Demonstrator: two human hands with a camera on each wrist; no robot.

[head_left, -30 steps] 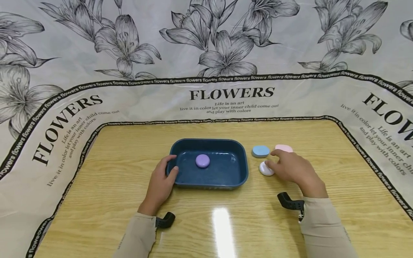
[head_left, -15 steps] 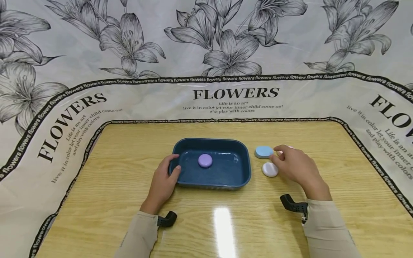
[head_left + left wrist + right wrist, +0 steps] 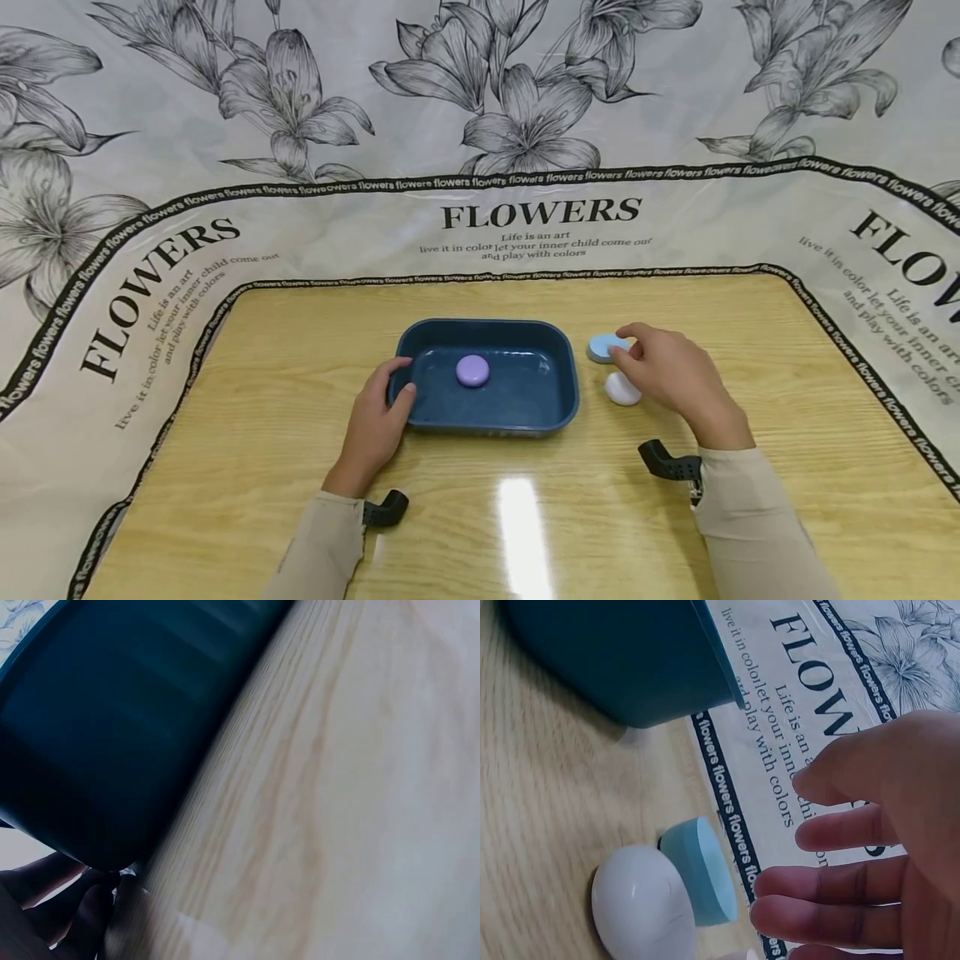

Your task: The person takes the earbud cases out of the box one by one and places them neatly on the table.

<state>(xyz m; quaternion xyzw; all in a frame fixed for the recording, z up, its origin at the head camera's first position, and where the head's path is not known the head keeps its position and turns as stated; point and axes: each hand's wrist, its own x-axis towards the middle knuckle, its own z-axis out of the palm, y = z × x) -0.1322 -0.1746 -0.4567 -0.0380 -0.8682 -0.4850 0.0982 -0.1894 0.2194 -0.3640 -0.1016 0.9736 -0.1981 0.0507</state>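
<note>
My left hand [image 3: 375, 421] grips the left end of a dark blue rectangular basin [image 3: 491, 430], with the thumb over its rim. A round purple bar of soap [image 3: 472, 371] lies inside the basin. To the basin's right, my right hand [image 3: 675, 371] hovers by a light blue oval bar of soap [image 3: 604, 347], its fingers loosely bent and holding nothing. Just in front of the blue bar sits a round white bar of soap [image 3: 622, 389], glossy in the right wrist view. Only a sliver of the pink bar of soap [image 3: 739, 955] shows there; in the head view my right hand hides it.
The basin stands on a light wooden table [image 3: 450, 517]. A floral cloth [image 3: 525, 233] with printed lettering rises behind the table and along both sides. Each sleeve cuff has a black camera mount, one left [image 3: 386, 509] and one right [image 3: 667, 463].
My right hand has moved slightly away from me, from beside the white soap toward the blue one, and now covers the pink soap. My left hand keeps its grip on the basin.
</note>
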